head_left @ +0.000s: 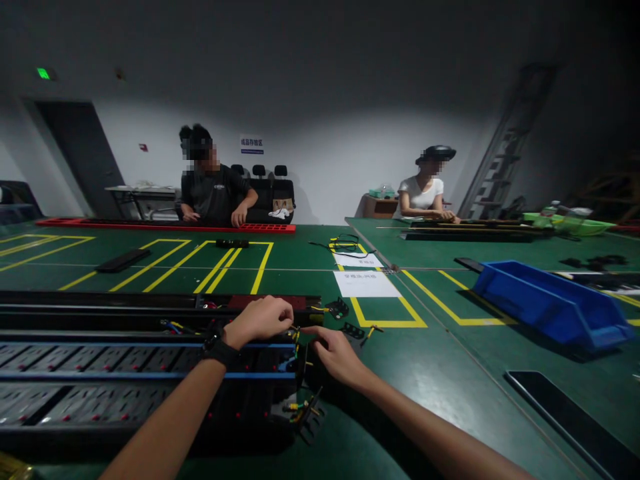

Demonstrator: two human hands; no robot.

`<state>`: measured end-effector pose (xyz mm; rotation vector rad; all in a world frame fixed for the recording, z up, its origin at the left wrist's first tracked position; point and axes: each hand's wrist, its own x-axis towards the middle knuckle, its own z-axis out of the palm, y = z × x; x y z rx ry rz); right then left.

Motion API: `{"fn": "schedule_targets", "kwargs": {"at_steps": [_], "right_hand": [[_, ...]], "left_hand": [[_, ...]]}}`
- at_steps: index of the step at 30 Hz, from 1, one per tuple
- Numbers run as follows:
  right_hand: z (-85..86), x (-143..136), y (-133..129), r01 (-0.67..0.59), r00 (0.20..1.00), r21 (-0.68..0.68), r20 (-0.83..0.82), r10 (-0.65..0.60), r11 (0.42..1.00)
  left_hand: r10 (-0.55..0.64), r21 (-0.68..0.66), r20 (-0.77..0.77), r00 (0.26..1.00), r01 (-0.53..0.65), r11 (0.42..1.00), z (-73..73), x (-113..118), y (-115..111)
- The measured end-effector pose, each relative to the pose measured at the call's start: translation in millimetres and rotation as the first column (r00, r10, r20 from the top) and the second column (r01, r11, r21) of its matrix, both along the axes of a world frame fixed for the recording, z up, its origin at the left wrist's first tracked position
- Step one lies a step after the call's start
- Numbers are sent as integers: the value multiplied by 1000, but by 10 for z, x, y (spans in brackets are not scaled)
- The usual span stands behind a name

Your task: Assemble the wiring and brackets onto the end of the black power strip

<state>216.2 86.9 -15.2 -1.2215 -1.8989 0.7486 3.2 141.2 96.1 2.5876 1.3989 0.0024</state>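
Note:
My left hand (263,319), with a black watch (219,347) on its wrist, is closed in a pinch over the right end of a long black rail assembly (260,393). What its fingertips hold is too small to name. Facing it, my right hand (337,353) points its index finger at the same spot, other fingers curled; something small there is hidden between the fingertips. Just below the fingertips, yellow-green wires (296,339) stick out of the rail end. A black end bracket (311,419) with a wire hangs at the front rail's end. Another bracket (338,307) lies behind my hands.
A blue bin (550,307) and a dark flat phone-like slab (570,417) lie at right. White paper sheets (367,285) and black cables (345,245) are on the green table (410,360). Two people sit across it, one behind a red rail (270,229).

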Motion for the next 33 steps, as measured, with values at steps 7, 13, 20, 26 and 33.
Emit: {"fn": "schedule_targets", "kwargs": {"at_steps": [7,13,20,26,33], "right_hand": [[24,2,-27,-22,998,-8,59,23,1000],[39,8,-30,-13,994,-8,109,13,1000],[62,12,-50,-29,991,3,131,28,1000],[71,11,-54,-45,984,-10,172,46,999],[89,12,-65,-57,977,-10,204,58,998]], "left_hand": [[68,52,-41,997,-66,996,3,51,-22],[87,34,-11,996,-86,996,-19,44,14],[41,-8,30,999,-41,999,-21,10,42],[28,-47,107,994,-23,999,-88,30,74],[-42,22,173,984,39,999,-176,131,40]]}}
